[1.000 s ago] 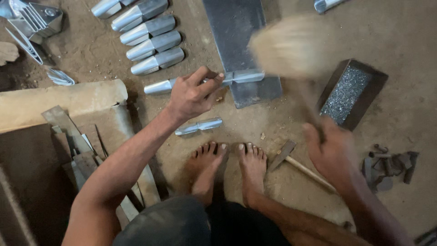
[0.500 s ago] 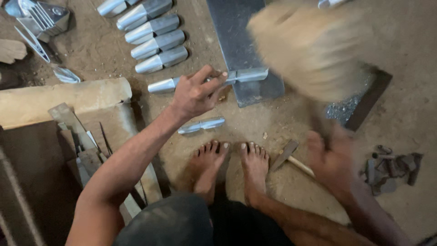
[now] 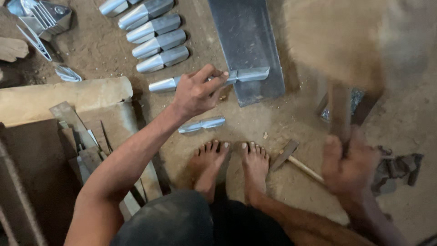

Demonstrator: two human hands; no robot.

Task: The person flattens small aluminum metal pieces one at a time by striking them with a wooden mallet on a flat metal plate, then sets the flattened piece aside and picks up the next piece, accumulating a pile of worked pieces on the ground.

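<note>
Left hand pinned the folded metal piece across the steel plate; right hand gripped the raised mallet. Finished pieces lay at 11 o'clock; this one remained unflattened.

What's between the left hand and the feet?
Head view: one small folded metal piece lies on the dirt floor between the left hand and the feet.

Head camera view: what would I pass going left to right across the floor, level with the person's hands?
Wooden block → left hand holding a metal piece on the steel plate → wooden mallet, blurred → right hand gripping its handle.
</note>
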